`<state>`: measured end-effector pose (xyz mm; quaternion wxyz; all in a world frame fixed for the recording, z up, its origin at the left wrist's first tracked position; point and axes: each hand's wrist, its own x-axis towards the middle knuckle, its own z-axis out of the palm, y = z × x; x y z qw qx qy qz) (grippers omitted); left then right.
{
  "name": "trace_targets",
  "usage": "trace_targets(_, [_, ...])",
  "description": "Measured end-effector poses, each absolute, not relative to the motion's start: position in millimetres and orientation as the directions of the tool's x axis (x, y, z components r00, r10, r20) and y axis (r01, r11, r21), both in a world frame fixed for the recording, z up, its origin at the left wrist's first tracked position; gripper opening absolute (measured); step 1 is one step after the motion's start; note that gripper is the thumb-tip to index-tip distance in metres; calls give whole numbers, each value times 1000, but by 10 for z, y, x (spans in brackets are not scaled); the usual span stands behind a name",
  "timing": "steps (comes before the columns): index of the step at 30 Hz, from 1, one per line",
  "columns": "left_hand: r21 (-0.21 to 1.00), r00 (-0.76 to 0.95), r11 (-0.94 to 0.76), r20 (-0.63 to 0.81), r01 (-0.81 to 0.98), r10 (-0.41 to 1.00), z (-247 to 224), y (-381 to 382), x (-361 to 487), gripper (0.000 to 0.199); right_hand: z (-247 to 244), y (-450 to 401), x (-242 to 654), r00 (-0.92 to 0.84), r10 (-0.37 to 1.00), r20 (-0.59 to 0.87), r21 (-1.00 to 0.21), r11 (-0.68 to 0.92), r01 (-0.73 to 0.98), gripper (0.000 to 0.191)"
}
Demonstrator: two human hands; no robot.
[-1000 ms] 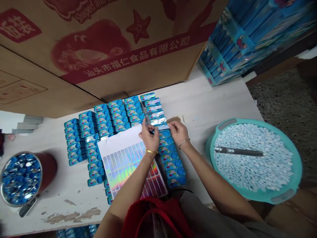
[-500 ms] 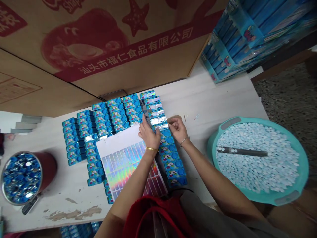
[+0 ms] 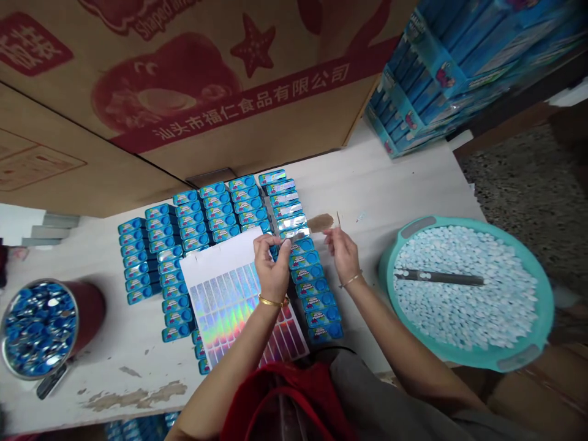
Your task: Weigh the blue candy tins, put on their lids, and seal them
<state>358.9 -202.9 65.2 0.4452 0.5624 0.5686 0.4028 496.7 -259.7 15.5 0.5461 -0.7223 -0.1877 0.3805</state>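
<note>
Fingers half-curled, hold unclear; left hand (image 3: pixel 272 268) nearer than right hand (image 3: pixel 345 257) to rainbow-silver rectangular paper sheet (image 3: pixel 230 313), lengthwise toward counter's near edge (image 3: pixel 92 414).

cartons (image 3: pixel 294 125) block most of the far edge of the bench (image 3: pixel 376 184); stacked display boxes (image 3: pixel 429 82) block its far right corner. a lane lies open between the tub (image 3: pixel 387 269) at the right edge and the nearest column of tins (image 3: pixel 307 274), though the right hand (image 3: pixel 345 254) intrudes. the left hand (image 3: pixel 273 272) bars the middle. toward the near left corner, a gap parts pot (image 3: pixel 86 306) and tins.
</note>
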Motion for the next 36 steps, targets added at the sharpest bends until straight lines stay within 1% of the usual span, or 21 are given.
trace_targets(2, [970, 25, 167, -174, 176, 984, 635, -2120, 3596, 19, 308, -2691, 4815, 543, 701, -462, -887, -379, -265, 52])
trace_targets(4, [960, 29, 252, -257, 126, 966, 569, -2198, 3611, 21, 402, -2749, 4695, 488, 716, -499, -865, -385, -321, 44])
trace_targets(6, [952, 29, 279, -285, 126, 958, 485, -2249, 3622, 21, 433, -2776, 4643, 502, 712, -491, -869, -357, -342, 36])
trace_targets(8, [955, 18, 239, -246, 176, 969, 411, -2265, 3627, 20, 412, -2785, 4662, 517, 708, -480, -875, -344, -341, 33])
trace_targets(10, [945, 3, 157, -165, 286, 986, 359, -2249, 3632, 16, 356, -2782, 4728, 527, 722, -449, -894, -351, -280, 31])
trace_targets(13, [866, 2, 65, -76, 495, 997, 316, -2196, 3653, 11, 251, -2762, 4846, 547, 777, -311, -939, -340, -51, 29])
trace_targets(16, [761, 34, 15, -49, 649, 998, 280, -2155, 3694, 9, 159, -2724, 4933, 542, 824, -165, -936, -304, 179, 27])
trace_targets(18, [702, 63, -18, -38, 712, 997, 248, -2147, 3723, 7, 102, -2695, 4975, 528, 842, -111, -916, -293, 273, 26])
trace_targets(20, [650, 88, -41, -40, 759, 995, 219, -2150, 3747, 7, 32, -2669, 5010, 512, 854, -88, -895, -294, 336, 25])
trace_targets(22, [595, 111, -56, -57, 802, 992, 204, -2152, 3765, 7, -54, -2654, 5036, 494, 864, -95, -880, -305, 364, 26])
trace_targets(24, [548, 121, -60, -77, 834, 990, 215, -2143, 3777, 6, -142, -2655, 5045, 491, 860, -138, -889, -326, 321, 24])
trace_targets(26, [518, 103, -40, -93, 854, 990, 245, -2120, 3783, 17, -199, -2676, 5028, 528, 823, -210, -905, -368, 213, 20])
trace_targets(28, [508, 75, -8, -111, 861, 991, 277, -2088, 3788, 32, -200, -2712, 4984, 588, 770, -248, -918, -381, 113, 27])
trace_targets(29, [506, 69, 3, -123, 862, 990, 290, -2072, 3791, 36, -182, -2731, 4956, 604, 758, -245, -924, -371, 91, 29])
trace_targets(31, [503, 80, 5, -149, 864, 986, 302, -2051, 3792, 36, -129, -2758, 4903, 592, 777, -214, -936, -335, 102, 31])
trace_targets(33, [489, 101, -7, -165, 872, 981, 301, -2047, 3783, 32, -86, -2759, 4872, 545, 815, -195, -934, -324, 152, 41])
trace_targets(34, [479, 115, -23, -165, 878, 980, 300, -2051, 3771, 29, -75, -2747, 4868, 528, 828, -191, -925, -332, 186, 45])
trace_targets(36, [470, 171, -91, -131, 878, 976, 294, -2069, 3729, 26, -65, -2702, 4877, 534, 831, -156, -899, -344, 272, 47])
